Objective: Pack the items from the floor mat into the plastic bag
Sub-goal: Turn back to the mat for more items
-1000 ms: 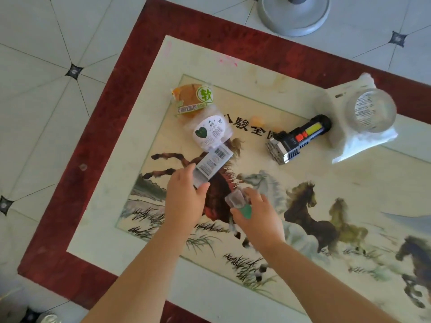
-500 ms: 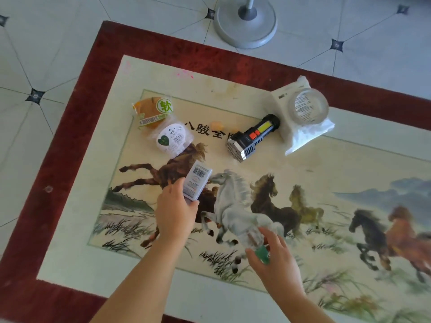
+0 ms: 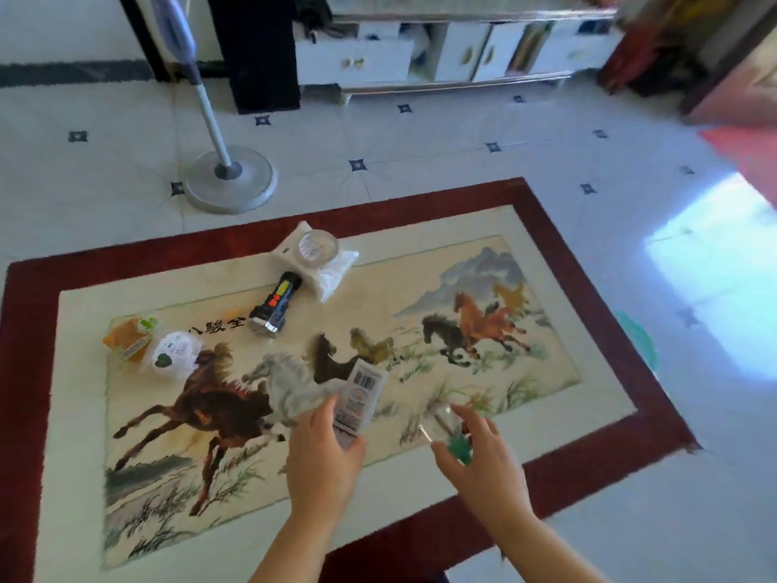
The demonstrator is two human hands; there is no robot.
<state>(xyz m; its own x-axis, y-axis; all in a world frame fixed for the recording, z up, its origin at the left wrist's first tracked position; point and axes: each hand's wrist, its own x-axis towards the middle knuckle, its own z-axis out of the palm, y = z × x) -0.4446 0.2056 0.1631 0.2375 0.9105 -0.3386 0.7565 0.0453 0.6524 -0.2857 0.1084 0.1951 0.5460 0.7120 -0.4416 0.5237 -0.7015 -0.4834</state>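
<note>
Packing looks barely begun. Nothing shows inside the plastic bag (image 3: 337, 276), which seems to be the crumpled white sheet lying flat near the far edge of the floor mat (image 3: 588, 471), with a clear round jar (image 3: 317, 246) standing on it. The left hand (image 3: 323, 460) pinches a flat packet (image 3: 360, 397) with a barcode between thumb and fingers, lifted over the mat toward its near edge. The right hand (image 3: 487, 469), just beside it, curls its fingers round a small clear container (image 3: 454, 439) with a green part; blur hides what it is. Both held things are well apart from the bag. A black torch (image 3: 273, 308) lies just beside the bag. An orange wrapped bun (image 3: 128, 336) and a white wrapped round item (image 3: 173, 353) lie touching each other toward the left edge. By my judgement, two items are in hand and the rest remain on the mat. The bag has yet to be freed and opened.
</note>
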